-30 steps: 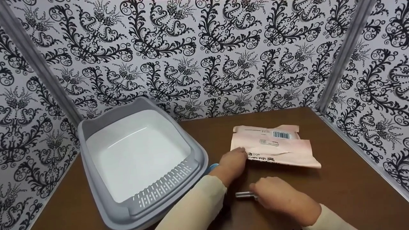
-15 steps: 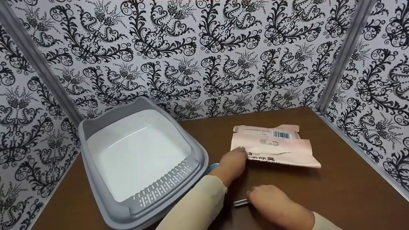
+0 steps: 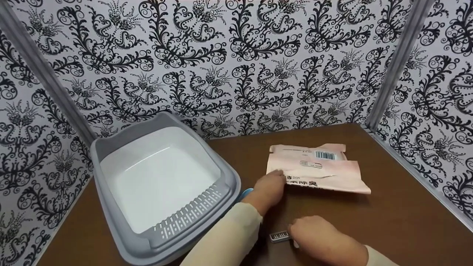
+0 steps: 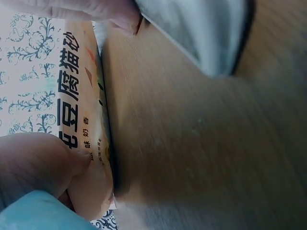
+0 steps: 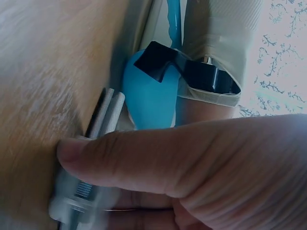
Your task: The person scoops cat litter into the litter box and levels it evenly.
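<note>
My left hand [image 3: 269, 187] holds the left end of a pink bag of cat litter [image 3: 314, 170], which lies on the table. In the left wrist view that hand [image 4: 38, 160] is against the bag's printed side [image 4: 79, 105]. My right hand [image 3: 319, 234] grips a small grey utility knife [image 3: 279, 236] low over the table, nearer the front. The right wrist view has the thumb [image 5: 120, 155] across the knife [image 5: 108, 112], with a ridged slider below it; its lower part is blurred. No blade can be made out.
A grey litter box [image 3: 232, 177] with a white inside and slotted front step stands at the left. Beside my left forearm is a blue scoop [image 5: 151, 96], mostly hidden from the head. Patterned walls [image 3: 236, 66] enclose the brown table [image 3: 399, 207] at the back and sides.
My right hand has moved slightly towards the front edge. It has turned the knife, so a dark-slotted face now shows from above. The left hand and the bag have stayed put.
</note>
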Demonstrator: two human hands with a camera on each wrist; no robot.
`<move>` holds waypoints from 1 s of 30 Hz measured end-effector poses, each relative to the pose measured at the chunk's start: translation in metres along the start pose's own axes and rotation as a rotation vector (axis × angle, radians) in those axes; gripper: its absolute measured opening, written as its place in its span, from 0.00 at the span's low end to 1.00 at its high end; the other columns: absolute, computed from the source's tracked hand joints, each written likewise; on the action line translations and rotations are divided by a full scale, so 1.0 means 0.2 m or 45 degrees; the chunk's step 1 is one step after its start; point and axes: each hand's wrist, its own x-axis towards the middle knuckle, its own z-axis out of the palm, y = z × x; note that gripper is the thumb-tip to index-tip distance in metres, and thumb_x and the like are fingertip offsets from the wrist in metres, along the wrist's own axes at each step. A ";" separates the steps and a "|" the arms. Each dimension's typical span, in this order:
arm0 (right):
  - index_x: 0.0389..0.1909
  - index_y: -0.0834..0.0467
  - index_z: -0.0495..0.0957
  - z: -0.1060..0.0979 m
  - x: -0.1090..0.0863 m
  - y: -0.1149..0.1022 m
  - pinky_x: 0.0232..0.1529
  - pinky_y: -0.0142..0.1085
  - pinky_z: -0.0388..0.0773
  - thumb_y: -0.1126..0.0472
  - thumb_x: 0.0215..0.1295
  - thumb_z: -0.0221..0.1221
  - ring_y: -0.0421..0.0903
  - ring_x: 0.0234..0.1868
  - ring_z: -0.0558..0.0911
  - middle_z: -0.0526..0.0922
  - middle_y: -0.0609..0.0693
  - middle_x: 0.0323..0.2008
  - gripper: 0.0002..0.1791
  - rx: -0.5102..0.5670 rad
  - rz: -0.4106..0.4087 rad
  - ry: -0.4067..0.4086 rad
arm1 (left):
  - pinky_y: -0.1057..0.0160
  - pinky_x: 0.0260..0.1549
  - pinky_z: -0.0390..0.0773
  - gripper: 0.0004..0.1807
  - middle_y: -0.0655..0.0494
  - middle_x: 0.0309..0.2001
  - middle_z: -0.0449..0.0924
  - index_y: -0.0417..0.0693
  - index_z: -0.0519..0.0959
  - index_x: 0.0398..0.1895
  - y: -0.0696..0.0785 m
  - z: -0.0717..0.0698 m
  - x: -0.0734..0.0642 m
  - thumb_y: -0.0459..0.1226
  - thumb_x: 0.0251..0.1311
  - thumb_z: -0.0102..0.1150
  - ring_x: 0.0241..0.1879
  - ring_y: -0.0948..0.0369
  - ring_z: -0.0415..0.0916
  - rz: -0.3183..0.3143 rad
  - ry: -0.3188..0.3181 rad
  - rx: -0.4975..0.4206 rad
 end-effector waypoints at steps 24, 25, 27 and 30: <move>0.45 0.51 0.81 -0.13 0.05 0.32 0.39 0.45 0.82 0.49 0.66 0.67 0.44 0.38 0.84 0.86 0.44 0.39 0.13 0.467 -0.014 -0.110 | 0.65 0.63 0.77 0.13 0.61 0.67 0.79 0.52 0.85 0.52 0.01 0.04 0.02 0.35 0.73 0.52 0.68 0.63 0.75 -0.032 0.021 0.010; 0.49 0.53 0.82 -0.13 0.05 0.35 0.42 0.46 0.83 0.49 0.67 0.67 0.46 0.41 0.86 0.87 0.46 0.42 0.15 0.474 0.003 -0.085 | 0.65 0.64 0.77 0.13 0.61 0.67 0.79 0.52 0.85 0.52 0.01 0.04 0.02 0.35 0.73 0.52 0.68 0.63 0.75 -0.032 0.020 0.004; 0.54 0.55 0.82 -0.12 0.04 0.41 0.49 0.49 0.83 0.50 0.68 0.66 0.50 0.47 0.87 0.88 0.49 0.47 0.19 0.507 0.063 -0.046 | 0.65 0.64 0.76 0.13 0.60 0.67 0.79 0.52 0.85 0.53 0.00 0.04 0.02 0.34 0.73 0.53 0.68 0.63 0.75 -0.031 0.019 -0.005; 0.58 0.56 0.82 -0.11 0.03 0.50 0.52 0.52 0.82 0.50 0.69 0.65 0.53 0.49 0.88 0.89 0.51 0.49 0.21 0.554 0.200 0.001 | 0.65 0.65 0.76 0.13 0.60 0.66 0.80 0.52 0.85 0.52 0.00 0.05 0.02 0.34 0.72 0.54 0.68 0.63 0.75 -0.021 0.024 -0.010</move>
